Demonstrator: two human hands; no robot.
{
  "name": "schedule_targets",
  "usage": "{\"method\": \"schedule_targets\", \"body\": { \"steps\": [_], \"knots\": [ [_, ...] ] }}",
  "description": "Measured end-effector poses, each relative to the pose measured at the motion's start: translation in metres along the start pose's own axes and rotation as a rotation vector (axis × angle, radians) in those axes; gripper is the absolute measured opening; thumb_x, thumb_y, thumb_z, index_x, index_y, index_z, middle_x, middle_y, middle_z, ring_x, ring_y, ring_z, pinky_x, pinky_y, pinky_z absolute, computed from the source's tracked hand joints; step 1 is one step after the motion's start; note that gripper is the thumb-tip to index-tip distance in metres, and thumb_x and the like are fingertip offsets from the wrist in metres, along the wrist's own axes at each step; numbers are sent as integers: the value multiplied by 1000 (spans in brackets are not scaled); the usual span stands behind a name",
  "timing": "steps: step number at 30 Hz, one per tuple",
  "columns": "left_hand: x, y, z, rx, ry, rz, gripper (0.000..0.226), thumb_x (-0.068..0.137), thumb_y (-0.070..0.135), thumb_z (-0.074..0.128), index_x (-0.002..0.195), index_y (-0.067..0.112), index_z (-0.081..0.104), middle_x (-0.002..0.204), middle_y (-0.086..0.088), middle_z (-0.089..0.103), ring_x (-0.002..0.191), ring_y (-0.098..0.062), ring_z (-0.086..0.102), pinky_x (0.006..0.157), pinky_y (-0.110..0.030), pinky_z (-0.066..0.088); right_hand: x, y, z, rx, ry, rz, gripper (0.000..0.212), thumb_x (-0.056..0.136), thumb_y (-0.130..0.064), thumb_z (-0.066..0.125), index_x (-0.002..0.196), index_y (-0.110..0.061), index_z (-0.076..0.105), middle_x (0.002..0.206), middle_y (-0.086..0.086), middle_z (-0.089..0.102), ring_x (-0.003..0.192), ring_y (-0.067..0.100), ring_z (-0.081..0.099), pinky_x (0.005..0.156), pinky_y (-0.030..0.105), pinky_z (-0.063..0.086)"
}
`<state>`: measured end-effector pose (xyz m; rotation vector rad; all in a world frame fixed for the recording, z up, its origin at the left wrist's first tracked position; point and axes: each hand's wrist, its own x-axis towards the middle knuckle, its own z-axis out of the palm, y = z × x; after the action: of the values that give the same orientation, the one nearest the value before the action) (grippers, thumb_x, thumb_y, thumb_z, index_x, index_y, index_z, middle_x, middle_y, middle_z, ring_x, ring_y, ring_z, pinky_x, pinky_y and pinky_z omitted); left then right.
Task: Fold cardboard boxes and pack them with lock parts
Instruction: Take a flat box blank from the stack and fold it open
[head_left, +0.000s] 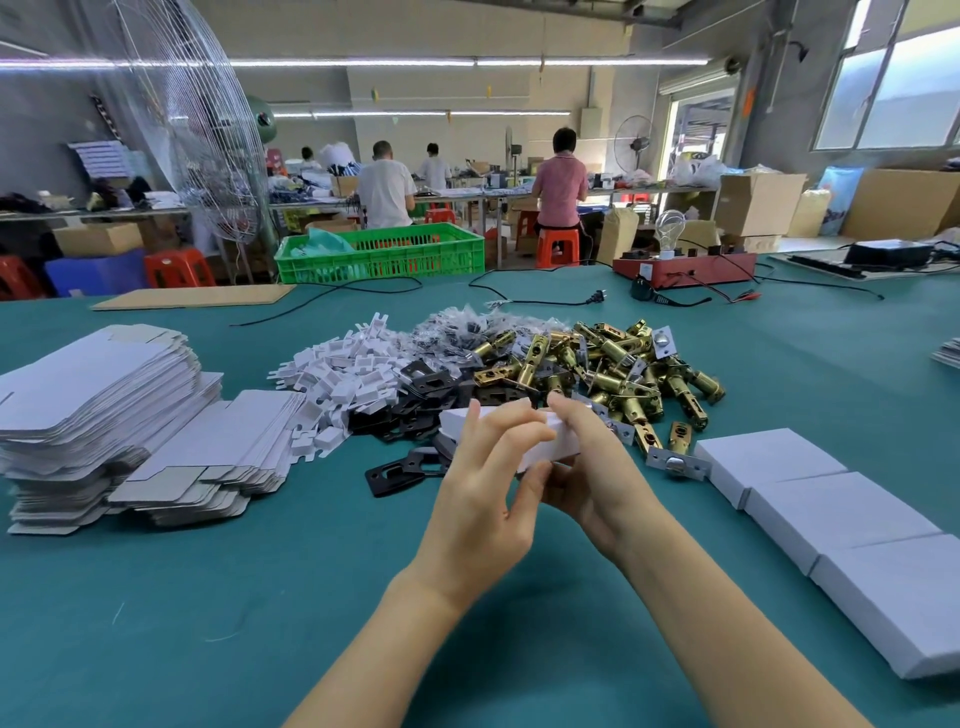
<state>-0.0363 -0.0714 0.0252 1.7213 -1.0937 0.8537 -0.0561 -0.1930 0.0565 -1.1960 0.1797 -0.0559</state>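
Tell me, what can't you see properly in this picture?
- Box, head view: the left hand and right hand cover most of it, so its contents and flaps stay hidden.
- Closed boxes: the nearest is cut by the right edge, and their contents are shut away.
- Small bags: too small to tell what they hold.

Both your forearms come up from the bottom and meet in the middle. Your left hand (480, 488) has its back to the camera, fingers up and loosely spread, thumb pinching. Your right hand (582, 467) sits just beside it, fingers curled over the top, wrist bent inward.
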Motion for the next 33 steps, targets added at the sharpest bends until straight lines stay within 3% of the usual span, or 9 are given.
{"method": "schedule_targets", "body": {
  "steps": [2, 5, 7, 10, 14, 16, 19, 24, 33],
  "knots": [
    [-5, -4, 2, 35, 0, 9, 39, 84, -7, 63, 114, 17, 56, 119, 2, 57, 127, -20, 52, 115, -56, 30, 2, 2, 0, 44, -16, -18, 34, 92, -25, 50, 114, 0, 58, 69, 7, 61, 58, 17, 59, 56, 30, 50],
    [-11, -11, 3, 118, 57, -57, 25, 85, 5, 65, 110, 5, 63, 123, -4, 58, 131, -24, 48, 112, -46, 37, 5, 8, -1, 1, -20, -26, 25, 88, -10, 49, 109, 0, 59, 86, 13, 62, 67, 21, 60, 57, 31, 51],
    [-13, -12, 0, 122, 94, -214, 36, 85, 21, 67, 116, 3, 61, 132, -7, 52, 133, -22, 44, 113, -35, 34, 7, 12, -3, -65, -37, -5, 19, 84, -5, 50, 97, -6, 65, 86, 10, 66, 68, 20, 60, 59, 29, 50],
    [-13, -16, -7, 13, 111, -545, 62, 86, 22, 74, 139, 10, 44, 145, -2, 39, 136, -13, 37, 114, -32, 31, 11, 18, -7, -143, -27, 27, 30, 78, 1, 51, 103, -6, 67, 98, 11, 71, 79, 24, 62, 64, 30, 48],
    [-11, -19, -12, -352, 167, -840, 70, 90, 13, 69, 149, 19, 31, 143, 3, 47, 119, -9, 56, 98, -28, 49, 17, 26, -10, -147, -44, 48, 39, 72, 11, 45, 103, -6, 62, 99, 17, 67, 88, 31, 61, 78, 41, 48],
    [-10, -23, -13, -436, 139, -859, 46, 92, 10, 66, 133, 22, 50, 125, 2, 64, 101, -4, 65, 80, -17, 53, 18, 27, -11, -170, -58, 34, 39, 71, 11, 45, 103, -6, 60, 96, 15, 66, 87, 31, 61, 74, 41, 51],
    [-11, -24, -12, -438, 108, -828, 29, 88, 10, 70, 109, 27, 59, 103, 9, 71, 91, -1, 68, 71, -13, 51, 17, 30, -9, -243, -46, -49, 36, 67, -7, 57, 103, -11, 62, 100, 13, 67, 89, 29, 63, 74, 40, 52],
    [-10, -24, -10, -474, 92, -775, 32, 83, 11, 76, 105, 25, 57, 101, 11, 71, 95, -8, 68, 77, -22, 55, 18, 34, -8, -402, -16, -367, 15, 92, -19, 62, 107, -22, 62, 103, -3, 68, 90, 6, 62, 68, 12, 47],
    [-14, -33, -15, -549, 54, -854, 56, 63, 27, 82, 110, 30, 52, 103, 6, 72, 96, -11, 69, 77, -23, 56, 20, 42, -11, -341, -118, -375, 19, 94, -21, 58, 114, -20, 59, 105, -8, 70, 91, 3, 66, 71, 19, 51]
  ]
}}
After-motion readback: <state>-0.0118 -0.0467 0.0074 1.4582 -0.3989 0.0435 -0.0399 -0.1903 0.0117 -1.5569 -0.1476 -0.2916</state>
